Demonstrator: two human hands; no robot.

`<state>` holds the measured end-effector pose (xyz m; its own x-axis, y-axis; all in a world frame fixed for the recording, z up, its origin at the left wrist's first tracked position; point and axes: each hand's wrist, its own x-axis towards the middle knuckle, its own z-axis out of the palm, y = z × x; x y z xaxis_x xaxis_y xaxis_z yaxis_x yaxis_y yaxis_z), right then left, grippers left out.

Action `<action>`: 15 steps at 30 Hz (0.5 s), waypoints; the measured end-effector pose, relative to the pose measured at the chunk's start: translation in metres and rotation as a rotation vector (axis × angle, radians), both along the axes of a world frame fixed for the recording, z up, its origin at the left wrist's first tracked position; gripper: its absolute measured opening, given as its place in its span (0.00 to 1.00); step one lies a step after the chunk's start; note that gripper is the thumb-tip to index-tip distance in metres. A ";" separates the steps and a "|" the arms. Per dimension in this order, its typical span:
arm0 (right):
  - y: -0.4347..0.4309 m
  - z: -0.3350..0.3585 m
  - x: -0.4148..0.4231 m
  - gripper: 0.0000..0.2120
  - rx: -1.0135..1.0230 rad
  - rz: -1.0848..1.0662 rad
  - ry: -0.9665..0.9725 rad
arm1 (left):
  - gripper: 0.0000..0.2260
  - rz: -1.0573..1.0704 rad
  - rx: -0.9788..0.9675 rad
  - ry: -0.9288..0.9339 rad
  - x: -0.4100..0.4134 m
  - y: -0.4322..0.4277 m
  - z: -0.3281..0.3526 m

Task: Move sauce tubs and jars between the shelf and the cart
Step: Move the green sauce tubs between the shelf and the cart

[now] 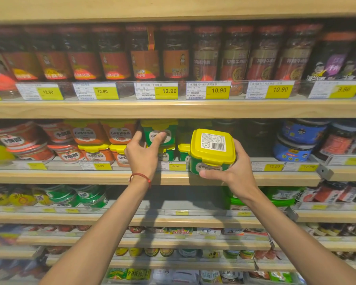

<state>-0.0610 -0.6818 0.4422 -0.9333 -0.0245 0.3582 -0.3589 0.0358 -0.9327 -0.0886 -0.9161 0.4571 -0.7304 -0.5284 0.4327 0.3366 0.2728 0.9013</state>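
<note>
The green tub (212,161) with the yellow lid is in my right hand (234,171), held out just in front of the front edge of the middle shelf (70,175), towards its right half. It is tipped so the lid faces me, and the white sticker with the barcode on the lid shows. My thumb lies across the green wall under the lid and my fingers wrap round the tub's right side, so I have a firm hold of it.

My left hand (142,153) is up at the same shelf, left of the held tub. It is spread loose and not closed on anything: the thumb stands by the left side of the top tub of the green stack (159,130) and the forefinger rests on that tub's front label. A red string bracelet (141,177) sits on that wrist.

The green stack stands two high near the middle of the shelf. Touching it on the left are orange tubs (119,132) with yellow lids, also two high, then round red-lidded pots (60,140) towards the left end. Blue tubs (302,138) stand towards the right end. Yellow price tags (175,166) run along the front edge.

On the shelf above, a row of tall jars (111,54) with red lids lines the front edge.
</note>
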 end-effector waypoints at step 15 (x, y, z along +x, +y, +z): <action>-0.006 -0.004 0.006 0.46 -0.074 0.011 -0.035 | 0.16 0.029 0.080 -0.060 0.005 0.002 0.000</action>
